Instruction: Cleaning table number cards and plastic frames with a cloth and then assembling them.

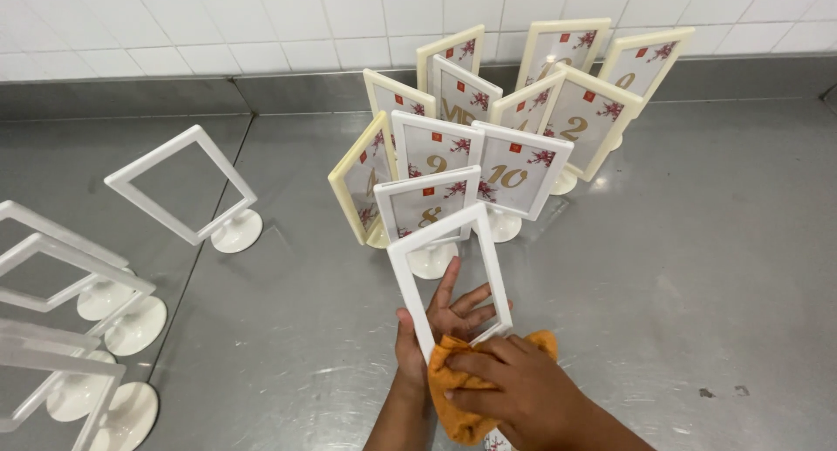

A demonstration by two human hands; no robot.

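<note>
An empty white sign frame [446, 228] is held tilted over the steel counter [697, 268]. My left hand [440, 320] sits behind its clear pane with fingers spread, supporting it. My right hand [514, 390] presses an orange cloth [453, 399] against the frame's lower edge. Just beyond stands a cluster of framed table-number cards [514, 176] on round bases, some white, some cream.
Several empty white frames on round stands [179, 185] stand at the left, one [52, 276] near the counter's left edge. A white tiled wall [261, 23] and steel backsplash close the far side. Bare steel lies to the right.
</note>
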